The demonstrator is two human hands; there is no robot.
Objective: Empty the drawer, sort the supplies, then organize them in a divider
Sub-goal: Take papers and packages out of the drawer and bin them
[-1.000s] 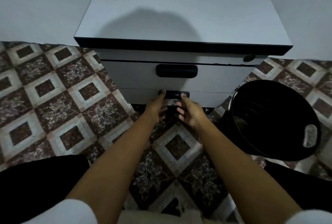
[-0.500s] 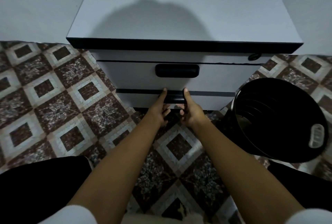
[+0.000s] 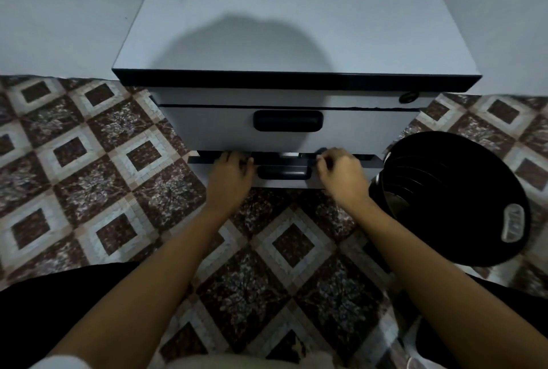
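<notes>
A white cabinet (image 3: pixel 296 13) with black trim stands on the floor in front of me. Its lower drawer (image 3: pixel 374 163) is pulled out a little, so a narrow dark gap shows above its front. Whatever lies inside is hidden. My left hand (image 3: pixel 229 176) hooks its fingers over the drawer's top edge, left of the black handle (image 3: pixel 284 171). My right hand (image 3: pixel 341 173) curls over the same edge, right of the handle. A small dark round thing (image 3: pixel 321 151) shows at its fingertips; I cannot tell what it is.
The upper drawer (image 3: pixel 207 128) with its black handle (image 3: pixel 287 120) is closed, and a round lock (image 3: pixel 408 97) sits at its top right. A black plastic bin (image 3: pixel 450 199) stands close beside the cabinet's right corner. Patterned floor tiles (image 3: pixel 89 161) spread left and towards me.
Both hands have left the lower handle and moved apart to the drawer's top edge. The lower drawer has slid out slightly. The camera has come closer.
</notes>
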